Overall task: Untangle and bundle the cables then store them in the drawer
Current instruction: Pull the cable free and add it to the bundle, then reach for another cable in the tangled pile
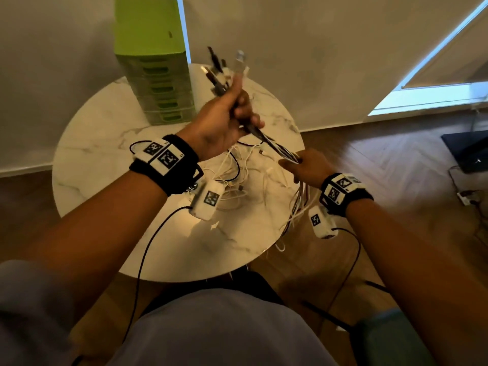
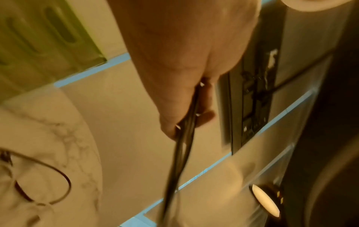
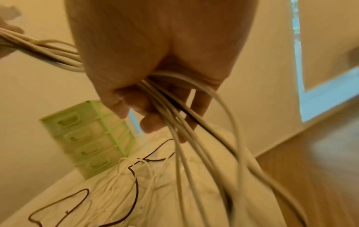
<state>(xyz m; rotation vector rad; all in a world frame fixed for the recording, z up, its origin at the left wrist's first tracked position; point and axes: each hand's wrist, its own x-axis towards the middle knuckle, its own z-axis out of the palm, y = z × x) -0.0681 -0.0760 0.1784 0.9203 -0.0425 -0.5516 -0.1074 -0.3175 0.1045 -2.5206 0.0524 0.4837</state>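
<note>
My left hand grips a bunch of black and white cables just below their plugs, which stick up above the fist. The bunch runs down and right to my right hand, whose fingers curl round it above the table's right rim. Below that hand the cables hang in loose strands past the table edge. More tangled white and black cables lie on the round marble table. In the left wrist view the dark strands pass through my curled fingers. A green drawer tower stands at the table's back.
The drawer tower's drawers all look closed. A wooden floor spreads to the right, with a dark laptop and a small plugged device on it. A dark chair frame shows beneath the table's near edge.
</note>
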